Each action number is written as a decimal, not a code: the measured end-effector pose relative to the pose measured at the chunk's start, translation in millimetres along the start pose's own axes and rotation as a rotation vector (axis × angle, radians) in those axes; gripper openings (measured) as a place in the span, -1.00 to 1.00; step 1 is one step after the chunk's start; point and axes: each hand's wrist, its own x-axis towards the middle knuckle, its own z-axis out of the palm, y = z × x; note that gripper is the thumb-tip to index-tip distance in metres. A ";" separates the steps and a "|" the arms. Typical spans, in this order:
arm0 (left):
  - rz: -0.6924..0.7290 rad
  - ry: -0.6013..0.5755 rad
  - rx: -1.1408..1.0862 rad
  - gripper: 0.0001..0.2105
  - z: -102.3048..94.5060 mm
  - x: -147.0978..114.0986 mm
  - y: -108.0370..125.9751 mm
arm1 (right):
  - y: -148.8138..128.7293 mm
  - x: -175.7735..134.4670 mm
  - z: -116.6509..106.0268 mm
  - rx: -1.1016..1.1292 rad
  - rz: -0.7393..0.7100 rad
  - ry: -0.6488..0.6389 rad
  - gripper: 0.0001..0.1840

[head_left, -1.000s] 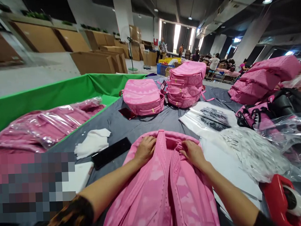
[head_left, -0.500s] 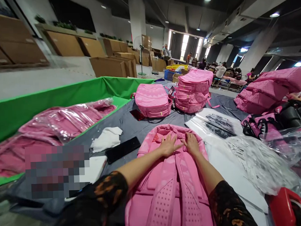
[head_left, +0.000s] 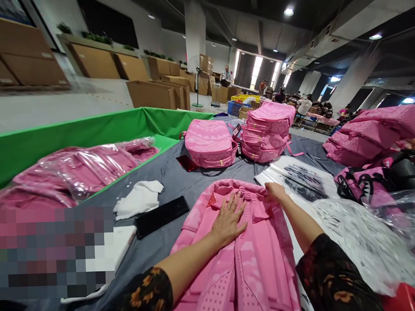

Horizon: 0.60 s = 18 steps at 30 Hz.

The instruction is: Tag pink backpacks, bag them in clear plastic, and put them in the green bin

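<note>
A pink backpack lies in front of me with its straps facing up and its top pointing away. My left hand rests flat on the upper back panel, fingers spread, beside the strap tops. At the upper right edge of the bag, my right hand is closed with its fingers curled around the pink rim. A black phone and a crumpled white cloth lie to the left of the bag.
Beyond stand a pink backpack and a stack of pink backpacks. Clear plastic bags cover the right side. A green-walled bin at left holds plastic-wrapped pink bags. A red object sits at lower right.
My right hand has moved from the strap tops out to the bag's right edge and closed on it. My left hand now lies flatter on the back panel.
</note>
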 end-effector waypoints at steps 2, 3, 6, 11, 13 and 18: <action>0.075 -0.048 -0.001 -0.36 3.1 1.7 -2.0 | -0.4 11.7 0.6 -0.029 0.000 -0.058 -0.52; 0.088 -0.073 -0.008 -0.38 5.1 2.9 -3.8 | -2.8 12.9 0.0 -0.043 -0.006 -0.073 -0.51; 0.086 -0.085 -0.029 -0.38 10.6 5.8 -8.9 | -24.1 -0.4 -5.4 -0.075 -0.071 -0.025 -0.54; 0.115 0.046 -0.075 -0.38 8.7 5.3 -4.8 | -97.3 -26.1 -8.5 -0.032 -0.341 0.214 -0.59; 0.134 0.099 -0.106 -0.38 4.9 4.7 -0.9 | -119.7 -23.2 -3.9 -0.010 -0.373 0.255 -0.61; 0.154 0.163 -0.188 -0.54 1.4 5.6 2.7 | -132.4 -3.8 11.3 0.019 -0.313 0.275 -0.66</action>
